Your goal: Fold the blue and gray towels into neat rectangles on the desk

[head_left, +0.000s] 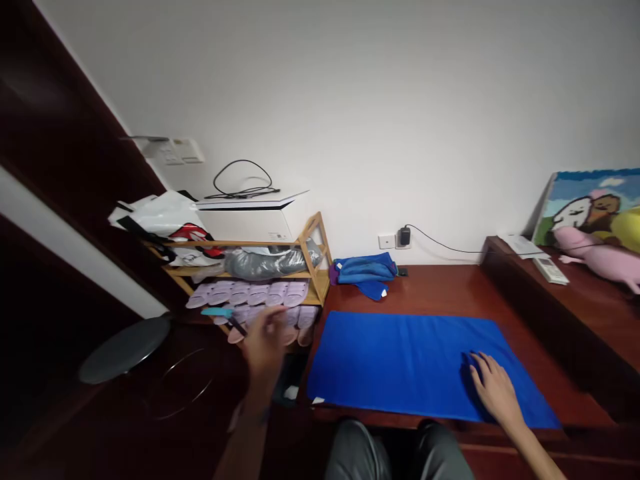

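Note:
My left hand (264, 343) is raised beside the table's left edge, in front of the shoe rack. Its fingers are closed round a slim dark-handled tool with a turquoise end (217, 311), which points left; motion blur hides its exact kind. A blue cloth (385, 360) lies spread almost flat on the reddish-brown table, with a white label at its front left corner. On the right part of this cloth rests my right hand (494, 388), palm down with fingers stretched out and nothing held.
Folded blue cloths (367, 269) lie at the table's back left. A wooden rack (314, 267) with lilac slippers, a white box (250, 220) and bags stands left. A round stool (125, 350) is farther left. The raised right ledge holds a remote (551, 271) and a pink plush toy (595, 257).

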`<state>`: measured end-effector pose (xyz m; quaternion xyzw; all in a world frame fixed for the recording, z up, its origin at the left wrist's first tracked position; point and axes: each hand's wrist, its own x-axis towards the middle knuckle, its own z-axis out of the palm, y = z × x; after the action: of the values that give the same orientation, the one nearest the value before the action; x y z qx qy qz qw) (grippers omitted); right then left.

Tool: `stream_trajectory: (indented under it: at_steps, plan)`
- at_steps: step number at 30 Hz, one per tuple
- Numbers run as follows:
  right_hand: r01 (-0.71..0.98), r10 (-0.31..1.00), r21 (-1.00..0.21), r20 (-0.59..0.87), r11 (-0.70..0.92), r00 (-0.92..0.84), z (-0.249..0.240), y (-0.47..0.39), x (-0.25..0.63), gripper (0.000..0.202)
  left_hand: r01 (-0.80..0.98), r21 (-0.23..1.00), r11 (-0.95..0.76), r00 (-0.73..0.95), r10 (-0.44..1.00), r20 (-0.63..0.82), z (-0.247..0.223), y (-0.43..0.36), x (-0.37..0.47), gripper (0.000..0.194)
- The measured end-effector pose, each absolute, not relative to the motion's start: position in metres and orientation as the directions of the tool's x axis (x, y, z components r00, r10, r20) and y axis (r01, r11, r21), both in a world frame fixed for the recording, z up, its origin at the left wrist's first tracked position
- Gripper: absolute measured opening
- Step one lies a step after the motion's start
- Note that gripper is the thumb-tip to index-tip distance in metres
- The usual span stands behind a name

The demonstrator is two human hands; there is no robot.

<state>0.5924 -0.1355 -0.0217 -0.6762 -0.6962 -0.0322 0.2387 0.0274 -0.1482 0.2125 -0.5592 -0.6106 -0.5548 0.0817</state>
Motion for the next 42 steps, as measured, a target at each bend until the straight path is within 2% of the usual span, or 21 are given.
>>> stream_trajectory:
  at_steps: [2,3,8,11,14,19,21,24,28,31,34,39,42]
  plan:
    - [0.947,0.933,-0.280,0.357,0.156,-0.049,-0.010,-0.108,0.562,0.065,0.867,0.464,-0.184,-0.156,0.782,0.603,0.185,-0.122,0.039,0.029]
    - [0.941,0.939,-0.281,0.332,0.190,-0.090,-0.005,-0.093,0.544,0.064,0.881,0.428,-0.200,-0.079,0.831,0.551,0.167,-0.107,0.048,0.031]
    - [0.907,0.951,-0.289,0.143,0.306,-0.275,0.010,-0.026,0.459,0.059,0.912,0.337,-0.233,0.090,0.916,0.390,0.080,-0.041,0.079,0.033]
    - [0.902,0.944,-0.276,0.078,0.331,-0.322,0.004,-0.004,0.441,0.059,0.937,0.282,-0.207,0.120,0.947,0.299,0.043,-0.018,0.068,0.042]
    - [0.910,0.942,-0.246,0.073,0.335,-0.327,-0.005,0.004,0.444,0.059,0.976,0.171,-0.132,0.093,0.971,0.222,0.012,-0.011,0.049,0.052]
    - [0.937,0.955,-0.193,0.105,0.292,-0.276,0.003,0.005,0.420,0.057,0.991,0.094,-0.094,0.063,0.953,0.295,-0.015,-0.020,0.038,0.056]
    - [0.915,0.937,-0.211,0.148,0.342,-0.316,0.015,0.003,0.381,0.059,0.990,0.093,-0.104,0.071,0.949,0.308,-0.016,-0.022,0.040,0.056]
    - [0.812,0.861,-0.287,0.163,0.508,-0.482,0.030,-0.002,0.306,0.061,0.991,0.089,-0.095,0.064,0.950,0.306,-0.013,-0.022,0.043,0.056]
    - [0.776,0.843,-0.352,0.078,0.523,-0.533,0.031,-0.005,0.249,0.062,0.993,0.075,-0.090,0.066,0.958,0.280,-0.008,-0.021,0.043,0.055]
    - [0.799,0.857,-0.331,0.065,0.502,-0.512,0.021,-0.003,0.274,0.062,0.991,0.080,-0.104,0.079,0.961,0.264,-0.007,-0.020,0.041,0.056]
    - [0.864,0.906,-0.279,0.071,0.419,-0.416,0.007,0.000,0.350,0.064,0.991,0.089,-0.098,0.072,0.964,0.256,-0.006,-0.019,0.040,0.056]
    - [0.984,0.994,-0.144,-0.003,0.108,-0.110,-0.016,0.007,0.534,0.073,0.990,0.091,-0.111,0.083,0.961,0.264,-0.006,-0.018,0.039,0.056]
    - [0.990,0.998,-0.129,-0.013,-0.064,0.063,-0.028,0.011,0.634,0.079,0.989,0.088,-0.118,0.090,0.958,0.271,-0.006,-0.016,0.038,0.056]
